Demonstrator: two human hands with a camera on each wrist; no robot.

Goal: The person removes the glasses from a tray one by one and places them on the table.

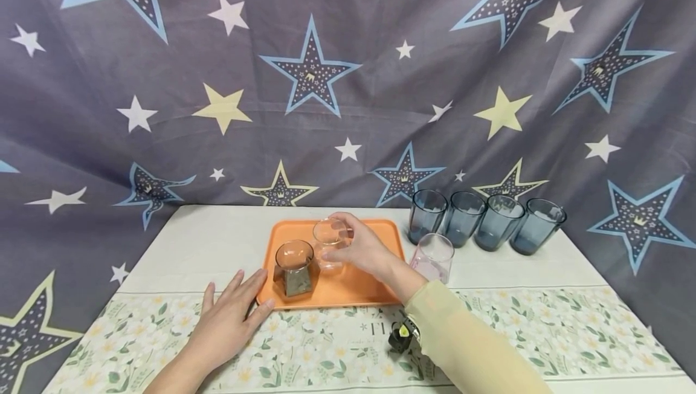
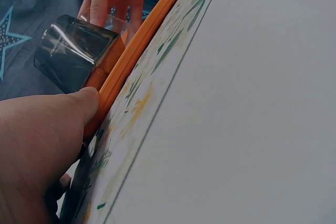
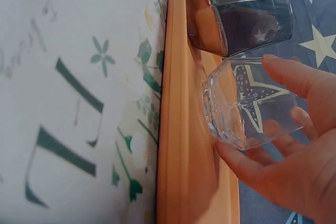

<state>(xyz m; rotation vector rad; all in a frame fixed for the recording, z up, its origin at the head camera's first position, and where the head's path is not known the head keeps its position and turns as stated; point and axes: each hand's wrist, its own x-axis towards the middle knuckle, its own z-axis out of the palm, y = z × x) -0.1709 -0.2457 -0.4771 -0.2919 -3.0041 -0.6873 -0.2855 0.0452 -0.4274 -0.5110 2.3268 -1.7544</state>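
My right hand (image 1: 363, 250) grips a clear glass (image 1: 329, 242) over the middle of the orange tray (image 1: 370, 288), thumb on one side and fingers round the other. In the right wrist view that glass (image 3: 257, 103) shows a thick faceted base close over the tray. Left of it, a smoky grey glass (image 1: 296, 273) with an angular base stands upright on the tray. My left hand (image 1: 231, 315) rests at the tray's left front corner with fingers spread, fingertips at the rim. The left wrist view shows the thumb (image 2: 86, 103) against the tray edge beside the grey glass (image 2: 76, 51).
Several blue glasses (image 1: 464, 219) stand in a row at the back right of the table. A pinkish clear glass (image 1: 433, 261) stands just right of the tray, near my right forearm. A floral runner (image 1: 321, 345) crosses the front, and a star-patterned curtain (image 1: 359, 128) hangs behind.
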